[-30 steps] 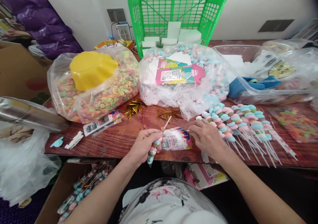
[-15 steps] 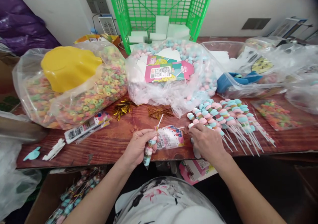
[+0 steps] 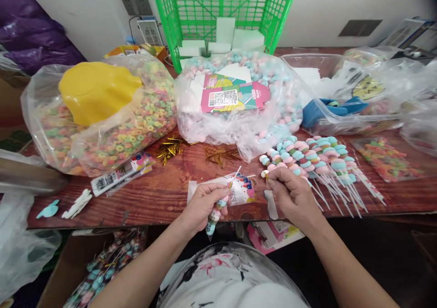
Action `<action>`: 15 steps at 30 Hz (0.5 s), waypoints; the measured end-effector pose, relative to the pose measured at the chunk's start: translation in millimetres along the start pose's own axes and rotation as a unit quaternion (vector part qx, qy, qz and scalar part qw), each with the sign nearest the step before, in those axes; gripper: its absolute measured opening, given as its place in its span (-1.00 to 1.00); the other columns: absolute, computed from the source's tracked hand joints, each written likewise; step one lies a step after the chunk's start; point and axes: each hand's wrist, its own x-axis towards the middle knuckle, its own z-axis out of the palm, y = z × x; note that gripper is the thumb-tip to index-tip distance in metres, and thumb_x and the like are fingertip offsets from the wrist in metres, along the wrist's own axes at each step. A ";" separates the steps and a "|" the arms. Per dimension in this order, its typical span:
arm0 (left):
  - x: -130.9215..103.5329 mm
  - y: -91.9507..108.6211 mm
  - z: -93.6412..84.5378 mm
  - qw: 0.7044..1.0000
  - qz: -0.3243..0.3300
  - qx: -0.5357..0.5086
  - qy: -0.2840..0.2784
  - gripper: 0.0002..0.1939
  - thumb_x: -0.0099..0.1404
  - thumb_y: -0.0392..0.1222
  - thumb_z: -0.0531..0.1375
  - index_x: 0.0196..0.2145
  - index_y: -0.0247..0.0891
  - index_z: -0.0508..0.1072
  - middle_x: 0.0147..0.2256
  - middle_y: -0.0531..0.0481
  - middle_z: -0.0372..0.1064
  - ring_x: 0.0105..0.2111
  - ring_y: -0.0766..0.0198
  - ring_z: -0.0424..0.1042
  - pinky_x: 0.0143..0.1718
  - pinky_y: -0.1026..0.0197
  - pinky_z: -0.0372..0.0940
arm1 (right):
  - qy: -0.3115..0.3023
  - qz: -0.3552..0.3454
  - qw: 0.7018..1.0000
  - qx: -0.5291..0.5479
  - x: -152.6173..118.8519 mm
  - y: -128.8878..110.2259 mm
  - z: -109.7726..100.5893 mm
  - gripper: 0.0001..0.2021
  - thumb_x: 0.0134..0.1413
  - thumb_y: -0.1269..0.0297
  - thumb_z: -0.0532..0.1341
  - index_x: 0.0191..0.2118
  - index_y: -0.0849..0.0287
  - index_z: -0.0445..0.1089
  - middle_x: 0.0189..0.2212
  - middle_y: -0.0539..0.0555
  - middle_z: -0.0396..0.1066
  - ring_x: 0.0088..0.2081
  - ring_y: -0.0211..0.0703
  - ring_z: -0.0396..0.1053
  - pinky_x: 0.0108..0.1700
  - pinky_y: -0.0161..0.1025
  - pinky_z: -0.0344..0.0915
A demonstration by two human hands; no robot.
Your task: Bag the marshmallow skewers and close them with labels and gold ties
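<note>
Hands work at the near edge of a wooden surface (image 3: 164, 194): the left hand (image 3: 204, 204) is clamped around a bagged marshmallow skewer (image 3: 215, 214), pastel pink and blue, its white stick pointing up beside a printed header card (image 3: 241, 190). Just right of the card, the right hand (image 3: 292, 195) pinches something too small to tell, touching a pile of unwrapped skewers (image 3: 314, 160).

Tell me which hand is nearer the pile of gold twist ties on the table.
Left. The left hand sits just below the gold twist ties, holding a bagged candy skewer. The right hand is farther right, beside the candy skewers.
</note>
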 end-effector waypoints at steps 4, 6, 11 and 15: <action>4.7 -1.3 20.1 1.000 -0.001 0.023 -0.020 -0.71 -0.02 -0.05 0.34 -0.51 -0.34 0.43 -0.59 0.09 0.33 -0.73 0.45 0.28 -0.77 0.42 0.14 | 0.075 -0.021 0.974 0.213 -0.4 -23.8 -4.9 -0.88 0.22 0.44 0.09 -0.22 0.14 0.35 -0.44 -0.03 0.35 -0.42 -0.27 0.31 -0.35 -0.33 0.27; 7.4 -2.5 29.9 0.999 0.012 0.025 -0.045 -0.71 -0.03 -0.03 0.33 -0.53 -0.34 0.43 -0.62 0.11 0.30 -0.73 0.46 0.25 -0.76 0.42 0.10 | 0.055 -0.066 0.970 0.228 -1.0 -34.8 -0.4 -0.76 0.18 0.51 0.08 -0.13 0.12 0.40 -0.38 0.00 0.39 -0.37 -0.26 0.34 -0.33 -0.32 0.29; 7.8 -2.4 37.0 0.996 0.070 0.025 -0.059 -0.72 0.03 -0.04 0.28 -0.57 -0.34 0.43 -0.67 0.13 0.25 -0.72 0.51 0.18 -0.68 0.41 0.12 | -0.016 -0.132 0.987 0.094 -3.8 -39.3 14.0 -0.47 0.03 0.65 -0.01 0.06 0.11 0.40 -0.30 0.11 0.41 -0.32 -0.17 0.38 -0.35 -0.26 0.30; 1.0 -0.2 29.5 0.994 0.040 0.074 -0.069 -0.78 0.02 -0.11 0.26 -0.45 -0.34 0.50 -0.66 0.10 0.29 -0.71 0.46 0.20 -0.69 0.40 0.07 | -0.017 -0.125 0.989 0.082 -5.6 -31.0 18.0 -0.47 0.01 0.65 0.01 0.06 0.11 0.40 -0.27 0.12 0.46 -0.29 -0.16 0.41 -0.31 -0.25 0.34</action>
